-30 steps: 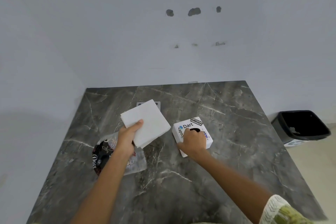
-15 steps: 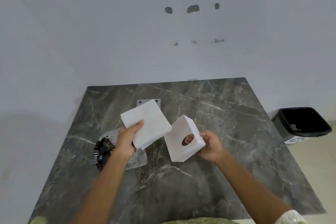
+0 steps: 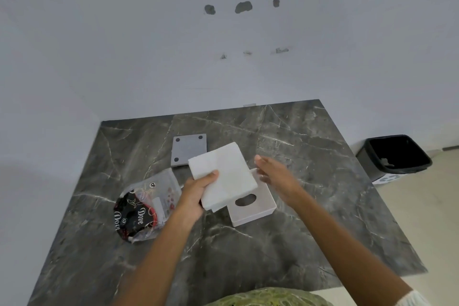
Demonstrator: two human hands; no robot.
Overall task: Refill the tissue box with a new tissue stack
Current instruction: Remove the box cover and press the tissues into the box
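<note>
Tissue stack (image 3: 222, 174) held over the upturned tissue box (image 3: 250, 202), ready to go in.
Left hand (image 3: 196, 194) grip clamped on the stack's near-left edge, thumb on top; stack overlaps the box's far-left corner, so the box lies right and toward the person from that grip. Box rests on the desk (image 3: 248, 256), oval slot visible inside. Right hand (image 3: 275, 175) fingers apart, empty, just beside the box's far-right edge, the nearer hand for steadying.
</note>
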